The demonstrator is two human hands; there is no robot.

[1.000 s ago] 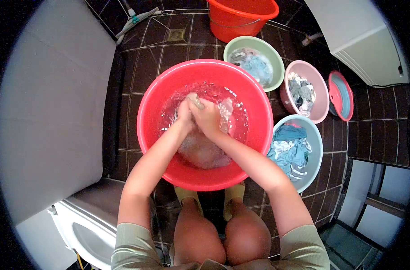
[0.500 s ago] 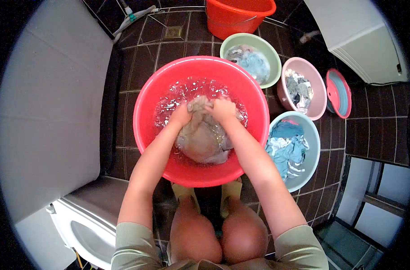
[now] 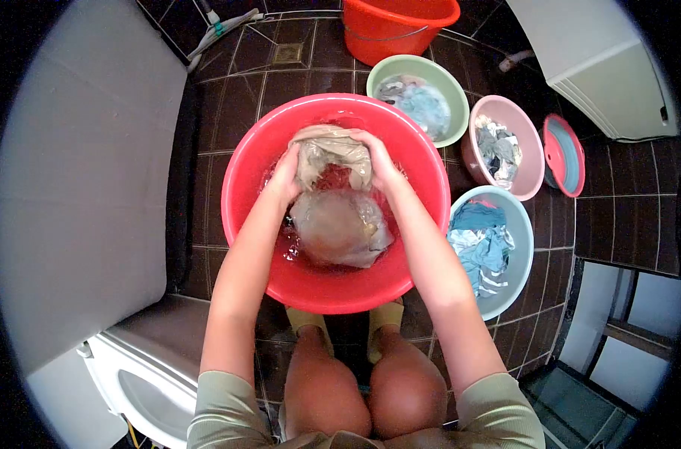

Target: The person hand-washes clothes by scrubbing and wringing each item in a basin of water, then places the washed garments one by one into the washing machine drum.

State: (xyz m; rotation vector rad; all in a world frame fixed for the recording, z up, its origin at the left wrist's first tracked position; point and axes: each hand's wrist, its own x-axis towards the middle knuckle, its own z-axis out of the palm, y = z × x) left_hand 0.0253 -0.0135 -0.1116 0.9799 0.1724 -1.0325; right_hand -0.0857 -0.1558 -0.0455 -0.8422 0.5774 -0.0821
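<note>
A large red basin [image 3: 243, 224] holds water and a soaked beige garment [image 3: 329, 150]. My left hand [image 3: 286, 173] grips the garment's left edge, and my right hand [image 3: 378, 159] grips its right edge with the fingers over the top. The cloth is gathered and stretched between both hands near the basin's far side. Closer to me, a greyish-beige bulge of cloth [image 3: 337, 228] puffs up at the water surface. Whether it is joined to the held part I cannot tell. Some fingertips are hidden behind the fabric.
To the right stand a green basin [image 3: 460, 123] with clothes in cloudy water, a pink basin [image 3: 533, 161] and a light blue basin [image 3: 516, 280] with clothes. A red bucket [image 3: 393, 41] is behind, a folded basin [image 3: 563, 156] farther right. A white toilet [image 3: 142, 396] sits at lower left.
My hands have moved apart from close together over the cloth. The beige garment is now spread between them, nearer the far side of the basin, with the bulge left closer to me.
</note>
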